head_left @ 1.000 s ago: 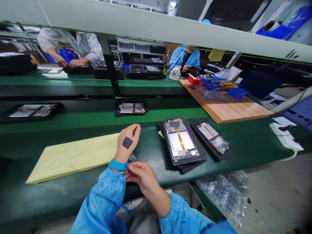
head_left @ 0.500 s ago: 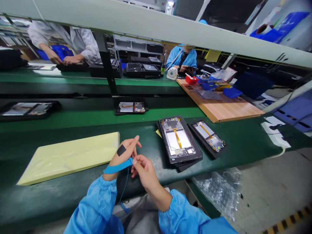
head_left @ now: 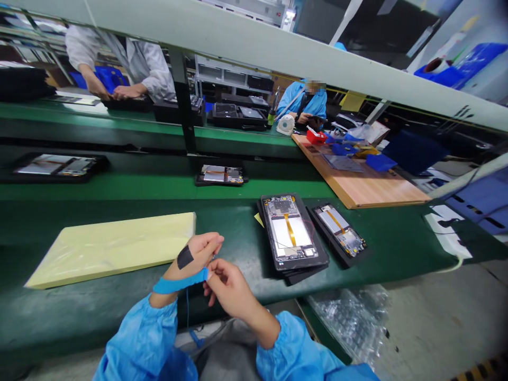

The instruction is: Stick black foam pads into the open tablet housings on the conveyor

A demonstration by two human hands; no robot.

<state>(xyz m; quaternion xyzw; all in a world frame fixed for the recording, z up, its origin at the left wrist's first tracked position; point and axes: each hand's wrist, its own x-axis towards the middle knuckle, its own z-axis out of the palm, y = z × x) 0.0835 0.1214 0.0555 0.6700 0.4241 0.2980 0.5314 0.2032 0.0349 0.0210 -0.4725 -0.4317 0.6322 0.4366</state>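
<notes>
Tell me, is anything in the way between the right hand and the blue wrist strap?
Nothing visible is in the way: the fingers of the right hand are touching the blue wrist strap, just behind the left hand.

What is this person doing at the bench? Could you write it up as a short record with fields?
Place: green workbench in a workshop
Left hand: raised, black patch on its back, blue strap across the wrist
Right hand: pinching the strap's end at the left wrist
Nearby: yellow pad, stack of opened tablets, another opened tablet
Others: co-worker in white coat, co-worker in blue, both beyond the bench
</notes>
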